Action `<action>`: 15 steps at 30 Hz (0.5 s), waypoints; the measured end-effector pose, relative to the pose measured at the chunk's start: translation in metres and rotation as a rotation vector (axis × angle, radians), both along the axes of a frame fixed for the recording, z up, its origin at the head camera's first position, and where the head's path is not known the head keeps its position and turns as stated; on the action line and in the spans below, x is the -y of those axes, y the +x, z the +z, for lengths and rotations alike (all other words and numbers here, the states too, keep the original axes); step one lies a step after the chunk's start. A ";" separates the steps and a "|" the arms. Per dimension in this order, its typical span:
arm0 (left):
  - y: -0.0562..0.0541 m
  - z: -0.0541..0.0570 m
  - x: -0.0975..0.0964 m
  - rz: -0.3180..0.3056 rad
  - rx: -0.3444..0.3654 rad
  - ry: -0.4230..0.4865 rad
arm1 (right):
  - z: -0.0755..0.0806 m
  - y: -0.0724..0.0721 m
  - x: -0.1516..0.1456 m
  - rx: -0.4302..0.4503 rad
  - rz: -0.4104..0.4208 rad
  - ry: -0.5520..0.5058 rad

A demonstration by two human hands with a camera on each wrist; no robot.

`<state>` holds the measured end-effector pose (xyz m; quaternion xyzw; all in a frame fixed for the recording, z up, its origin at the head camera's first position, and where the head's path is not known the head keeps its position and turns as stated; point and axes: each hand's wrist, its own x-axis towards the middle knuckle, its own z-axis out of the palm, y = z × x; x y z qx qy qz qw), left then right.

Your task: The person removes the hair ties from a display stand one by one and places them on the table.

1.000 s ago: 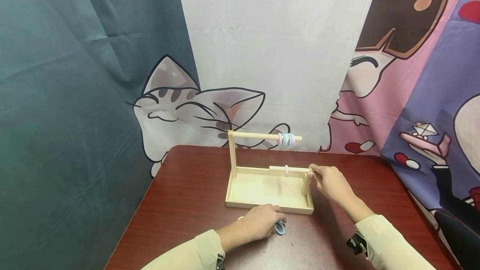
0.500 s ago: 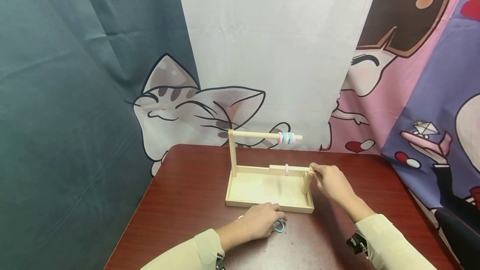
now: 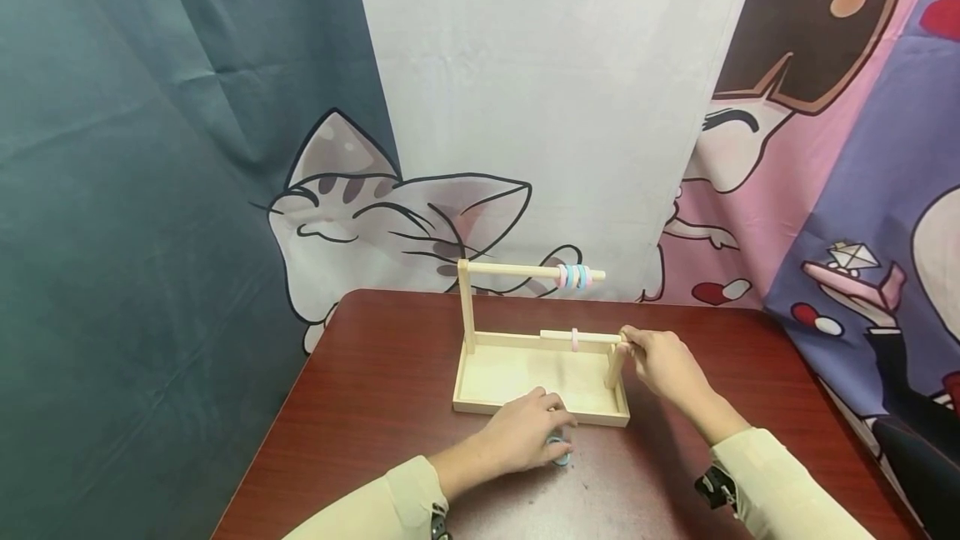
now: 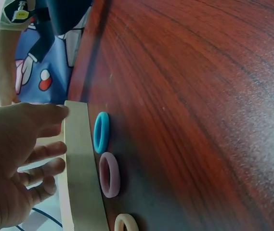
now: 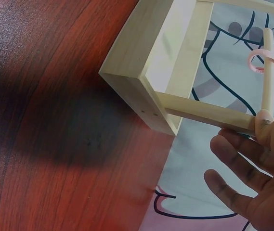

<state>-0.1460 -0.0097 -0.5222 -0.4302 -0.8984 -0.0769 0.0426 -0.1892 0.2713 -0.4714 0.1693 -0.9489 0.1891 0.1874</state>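
A pale wooden ring rack (image 3: 465, 407) stands on the table, a shallow tray with two posts, each carrying a sideways rod. My right hand (image 3: 667, 365) pinches the lower rod's post end between thumb and index finger; its other fingers (image 5: 228, 190) are spread away. One pink ring (image 5: 263, 61) hangs on that lower rod. Just in front of the tray hovers my left hand (image 3: 521, 433), fingers loosely bent, with nothing visible in its grasp. Below it on the table lie a blue ring (image 4: 101, 133), a mauve ring (image 4: 109, 174) and a beige ring (image 4: 125, 222).
Several pink, blue and pale rings (image 3: 573, 277) sit near the free end of the upper rod (image 3: 510, 271). A reddish-brown table (image 3: 360, 373) bears everything. Behind it hangs a cartoon-printed curtain (image 3: 555, 107); a dark object (image 3: 918, 465) stands at the right edge.
My left hand has risen slightly, its fingers opening out above the blue ring. The right hand keeps its place at the lower rod's end.
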 end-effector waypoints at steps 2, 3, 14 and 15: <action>-0.002 0.001 0.000 0.019 -0.015 0.030 | 0.000 0.000 -0.001 -0.001 0.000 0.001; -0.003 0.001 0.001 0.029 -0.024 0.045 | 0.000 0.000 -0.001 -0.001 -0.001 0.001; -0.019 0.015 0.009 0.184 -0.072 0.120 | 0.001 0.001 0.001 -0.012 -0.003 -0.006; -0.021 0.017 0.010 0.196 -0.068 0.123 | 0.002 0.001 0.002 -0.010 -0.004 -0.006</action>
